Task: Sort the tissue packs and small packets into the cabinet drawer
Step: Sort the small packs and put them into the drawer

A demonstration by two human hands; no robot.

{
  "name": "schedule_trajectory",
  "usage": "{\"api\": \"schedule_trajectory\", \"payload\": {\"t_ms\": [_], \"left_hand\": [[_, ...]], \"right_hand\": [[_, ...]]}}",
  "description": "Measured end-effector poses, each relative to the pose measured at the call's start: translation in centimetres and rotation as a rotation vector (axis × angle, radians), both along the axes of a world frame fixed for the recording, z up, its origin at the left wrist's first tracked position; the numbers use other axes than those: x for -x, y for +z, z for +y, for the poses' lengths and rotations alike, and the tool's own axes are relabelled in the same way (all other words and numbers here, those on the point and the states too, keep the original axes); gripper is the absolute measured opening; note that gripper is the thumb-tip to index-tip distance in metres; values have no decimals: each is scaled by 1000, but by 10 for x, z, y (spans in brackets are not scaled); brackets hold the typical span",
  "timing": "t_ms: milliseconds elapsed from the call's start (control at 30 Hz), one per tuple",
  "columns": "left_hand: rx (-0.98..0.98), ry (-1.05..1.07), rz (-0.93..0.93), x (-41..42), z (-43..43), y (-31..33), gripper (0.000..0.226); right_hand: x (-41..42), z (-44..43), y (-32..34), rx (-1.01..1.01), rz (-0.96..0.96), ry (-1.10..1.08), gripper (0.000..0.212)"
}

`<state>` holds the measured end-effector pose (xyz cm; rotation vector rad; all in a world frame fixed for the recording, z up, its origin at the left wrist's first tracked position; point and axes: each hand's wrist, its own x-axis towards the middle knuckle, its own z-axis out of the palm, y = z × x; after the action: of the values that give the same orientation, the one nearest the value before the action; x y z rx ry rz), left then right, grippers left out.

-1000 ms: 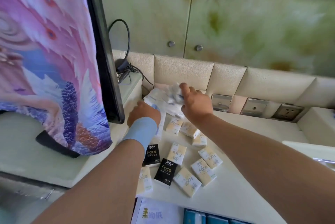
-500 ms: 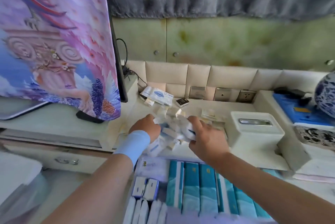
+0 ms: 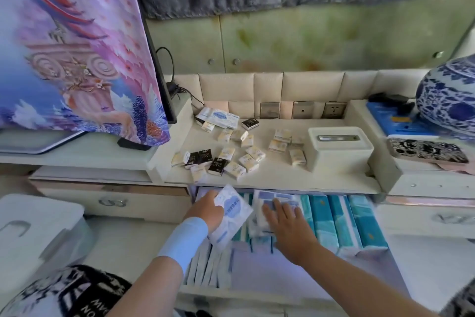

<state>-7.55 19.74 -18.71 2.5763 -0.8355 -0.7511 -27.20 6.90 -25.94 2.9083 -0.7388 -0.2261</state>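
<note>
One tall screen draped in a pink-and-purple printed cloth [image 3: 77, 47] fills the view from 9 to 11 o'clock. At centre lies the pale counter [image 3: 277, 178], and at 6 o'clock below it the cabinet drawer [image 3: 244, 292] stands pulled out. A blue-and-white vase [image 3: 449, 95] sits at 3 o'clock, with a white tissue box [image 3: 339, 148] on the counter's right part. Teal tissue packs [image 3: 344, 221] stand in a row at the drawer's right. The left hand [image 3: 205, 211], its grip closed round a white pack with blue print [image 3: 232, 210], hovers over the drawer's left. The right hand [image 3: 285, 221] has its grip wide, fingers flat on a white-and-blue pack [image 3: 272, 199] in the drawer. Small packets [image 3: 231, 160], cream and black, lie scattered on the counter at 12 o'clock from both hands.
</note>
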Motion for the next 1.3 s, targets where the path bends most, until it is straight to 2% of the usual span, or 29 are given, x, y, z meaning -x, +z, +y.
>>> {"api": "schedule_trajectory", "payload": {"t_ms": [133, 267, 433, 500, 567, 667, 733, 867, 933, 1000, 1033, 1100, 1133, 1200, 1267, 1300], "left_hand": [[-21, -25, 45, 15, 8, -10, 53], [8, 22, 94, 18, 8, -12, 57], [63, 28, 72, 7, 7, -8, 42], [56, 33, 50, 0, 10, -7, 44], [25, 48, 20, -8, 16, -10, 47], [13, 108, 15, -19, 25, -14, 41], [36, 175, 36, -28, 29, -17, 37], [87, 183, 65, -31, 30, -22, 32], [83, 120, 94, -27, 29, -27, 44], [54, 76, 131, -21, 30, -31, 55], [43, 62, 146, -20, 30, -35, 56], [26, 49, 163, -21, 34, -39, 56], [14, 50, 166, -21, 36, -40, 56], [13, 75, 199, -22, 39, -40, 52], [72, 107, 264, -21, 40, -40, 37], [97, 120, 299, -19, 41, -38, 31]], "right_hand": [[5, -4, 13, -101, 35, -39, 84], [12, -15, 26, -154, -4, -13, 82], [4, 1, 57, -47, -359, 11, 49], [-3, 17, 67, -179, -387, -9, 35], [-10, 34, 69, -365, -309, -33, 34], [-15, 50, 55, -410, -175, 26, 35], [-15, 57, 42, -473, -52, -20, 35], [-19, 68, 10, -683, 4, -365, 18], [-26, 72, -5, -835, 11, -537, 18], [-36, 79, -18, -1143, -95, -720, 18], [-41, 84, -21, -1364, -169, -785, 17], [-46, 88, -21, -1650, -240, -851, 20], [-47, 86, -20, -1695, -208, -847, 24], [-49, 77, -13, -1614, -93, -780, 29], [-47, 63, -3, -1461, -6, -739, 32], [-46, 56, 2, -1463, -38, -760, 32]]}}
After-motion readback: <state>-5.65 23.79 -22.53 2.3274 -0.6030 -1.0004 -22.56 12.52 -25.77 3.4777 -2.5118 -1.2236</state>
